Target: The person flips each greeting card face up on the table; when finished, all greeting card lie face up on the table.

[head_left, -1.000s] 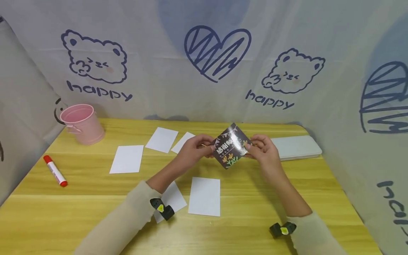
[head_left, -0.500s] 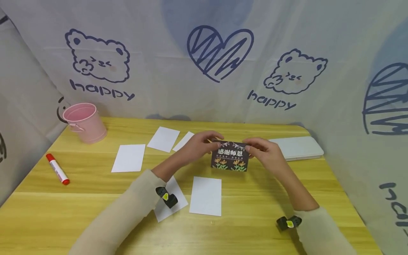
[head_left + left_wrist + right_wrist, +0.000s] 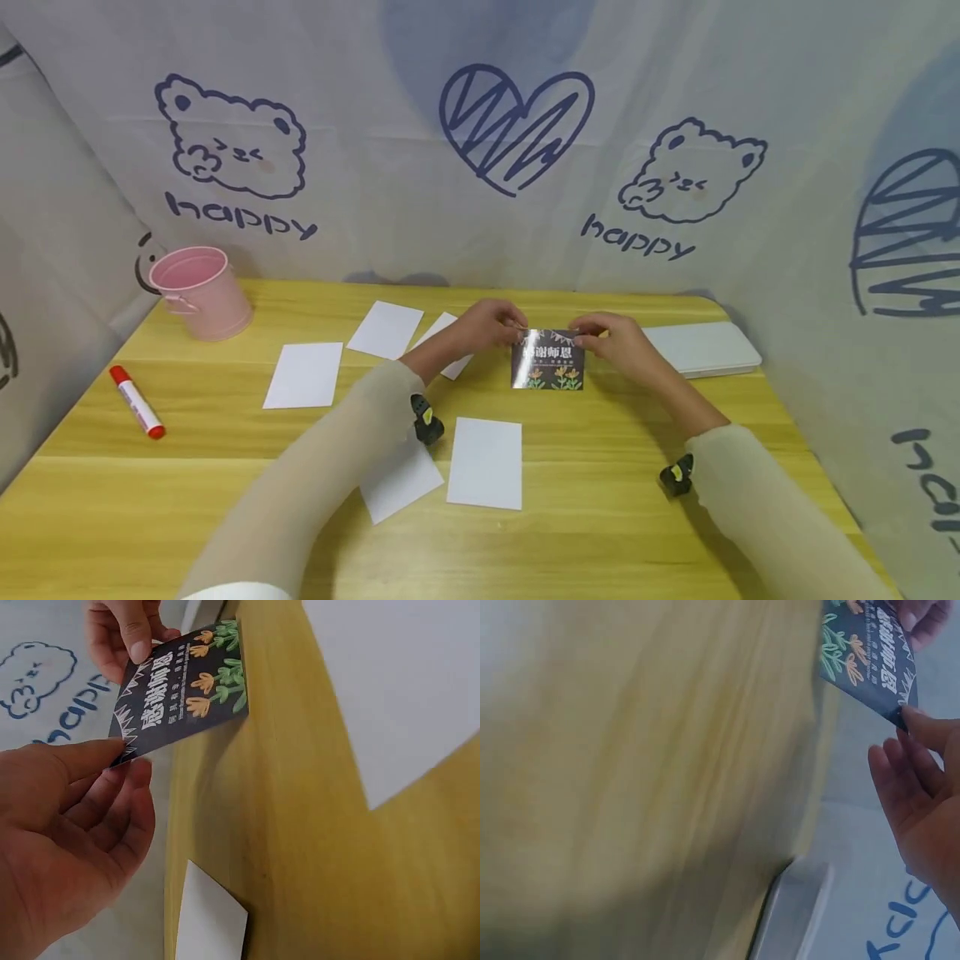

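A dark greeting card [image 3: 548, 367] with white lettering, a bunting pattern and orange flowers is held between both hands near the back of the table. My left hand [image 3: 489, 325] pinches its upper left corner between thumb and fingers. At the upper right corner, my right hand [image 3: 609, 340] pinches it the same way. In the left wrist view the card [image 3: 184, 690] tilts, its flowered edge close to the wood. The right wrist view shows the thumb of my right hand [image 3: 934, 787] on the card's corner, the other fingers curled behind.
Several white cards lie about, one white card [image 3: 485, 463] in front and another white card [image 3: 303, 375] farther left. A red-and-white marker [image 3: 137, 402] lies at the left by a pink bucket [image 3: 202, 296]. Behind my right hand sits a flat white case [image 3: 705, 348].
The card has turned from a slant to level, with both hands now at its upper corners. Both forearms have reached farther forward, and the card has moved slightly right.
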`<state>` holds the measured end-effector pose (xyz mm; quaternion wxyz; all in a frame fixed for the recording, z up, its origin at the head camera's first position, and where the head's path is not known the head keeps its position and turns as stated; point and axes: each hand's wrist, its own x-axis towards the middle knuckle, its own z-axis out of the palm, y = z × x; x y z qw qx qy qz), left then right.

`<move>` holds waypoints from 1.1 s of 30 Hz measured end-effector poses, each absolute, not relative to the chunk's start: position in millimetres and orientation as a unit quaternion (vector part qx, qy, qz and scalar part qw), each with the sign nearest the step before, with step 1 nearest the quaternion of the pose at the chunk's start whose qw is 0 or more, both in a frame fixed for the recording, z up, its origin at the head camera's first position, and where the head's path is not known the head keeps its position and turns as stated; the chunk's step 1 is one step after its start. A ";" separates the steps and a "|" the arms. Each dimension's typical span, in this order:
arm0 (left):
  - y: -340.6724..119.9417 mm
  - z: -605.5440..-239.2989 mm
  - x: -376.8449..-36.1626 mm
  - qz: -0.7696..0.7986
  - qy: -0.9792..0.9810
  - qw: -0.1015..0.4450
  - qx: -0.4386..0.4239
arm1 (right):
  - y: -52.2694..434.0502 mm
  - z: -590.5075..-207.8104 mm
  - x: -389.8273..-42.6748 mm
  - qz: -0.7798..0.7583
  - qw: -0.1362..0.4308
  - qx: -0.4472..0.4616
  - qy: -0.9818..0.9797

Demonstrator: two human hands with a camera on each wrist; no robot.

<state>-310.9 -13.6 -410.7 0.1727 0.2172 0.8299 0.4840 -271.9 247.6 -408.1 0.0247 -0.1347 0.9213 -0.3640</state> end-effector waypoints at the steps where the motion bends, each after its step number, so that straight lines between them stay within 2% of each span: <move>1: -11.5 -412.1 -314.3 0.466 0.840 0.170 0.221 | 247.0 -410.2 -276.7 -0.354 0.027 -0.131 0.925; 8: 3.5 -424.2 -336.3 0.375 0.884 0.138 0.243 | 246.4 -426.0 -303.0 -0.308 0.030 -0.096 0.946; 20: 6.9 -434.4 -347.6 0.329 0.896 0.155 0.255 | 244.4 -442.8 -315.9 -0.297 0.048 -0.085 0.950; 29: 4.9 -427.0 -346.6 0.295 0.905 0.154 0.266 | 245.5 -441.2 -313.7 -0.306 0.055 -0.081 0.947; 33: -8.7 -412.9 -335.2 0.309 0.898 0.159 0.272 | 241.0 -433.1 -296.6 -0.322 0.043 -0.099 0.941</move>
